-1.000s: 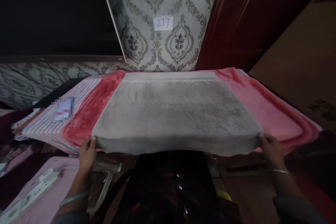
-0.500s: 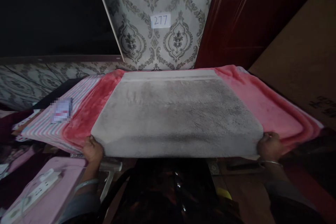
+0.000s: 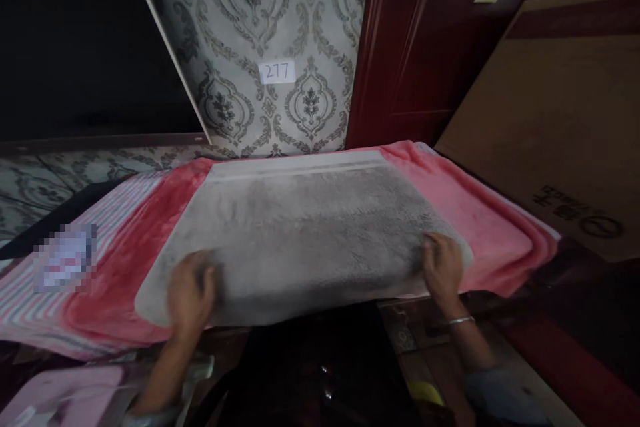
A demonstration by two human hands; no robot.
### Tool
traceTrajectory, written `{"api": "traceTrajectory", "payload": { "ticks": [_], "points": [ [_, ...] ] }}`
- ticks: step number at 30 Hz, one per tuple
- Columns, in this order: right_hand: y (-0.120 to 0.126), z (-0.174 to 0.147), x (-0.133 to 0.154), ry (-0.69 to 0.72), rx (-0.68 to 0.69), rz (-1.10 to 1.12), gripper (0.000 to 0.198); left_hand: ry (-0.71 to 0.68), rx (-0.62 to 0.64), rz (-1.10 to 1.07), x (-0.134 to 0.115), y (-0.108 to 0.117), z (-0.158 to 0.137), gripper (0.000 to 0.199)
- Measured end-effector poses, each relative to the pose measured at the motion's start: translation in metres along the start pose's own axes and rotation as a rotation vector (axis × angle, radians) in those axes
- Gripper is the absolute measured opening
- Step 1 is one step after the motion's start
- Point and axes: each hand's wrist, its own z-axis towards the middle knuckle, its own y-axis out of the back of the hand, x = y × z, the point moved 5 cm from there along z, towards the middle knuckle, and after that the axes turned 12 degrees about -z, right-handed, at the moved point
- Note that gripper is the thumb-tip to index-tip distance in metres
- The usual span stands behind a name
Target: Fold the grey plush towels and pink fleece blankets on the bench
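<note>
A grey plush cloth (image 3: 300, 227) with a pale band along its far edge lies spread over a pink-and-red blanket (image 3: 480, 220). My left hand (image 3: 190, 290) is over the near left part of the grey cloth, thumb and fingers apart, the fingertips smeared by motion. Over its near right part is my right hand (image 3: 444, 267), its fingers curved and apart, also partly blurred. Neither hand has a corner of the cloth in it. Whether the fingertips touch the cloth is hard to tell.
A striped cloth (image 3: 113, 233) with a pixelated item (image 3: 67, 258) lies at left. Behind stand a dark screen (image 3: 90, 47), a patterned wall and a red door (image 3: 400, 47). A cardboard box (image 3: 560, 107) leans at right. A pink surface (image 3: 65, 393) is at lower left.
Both hands have let go of the near corners of the grey cloth and moved inward over it. The view has shifted right and tilted up slightly.
</note>
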Motion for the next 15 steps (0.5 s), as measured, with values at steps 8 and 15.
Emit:
{"api": "traceTrajectory", "payload": {
  "ticks": [8,15],
  "points": [
    [-0.056,-0.014,0.136,0.359,0.542,-0.162,0.054,-0.354,0.632,-0.052,-0.149,-0.142,0.022,0.063],
    [-0.057,-0.009,0.095,0.384,0.633,-0.274,0.053,-0.335,0.751,0.037,-0.155,-0.161,0.009,0.06]
  ]
}}
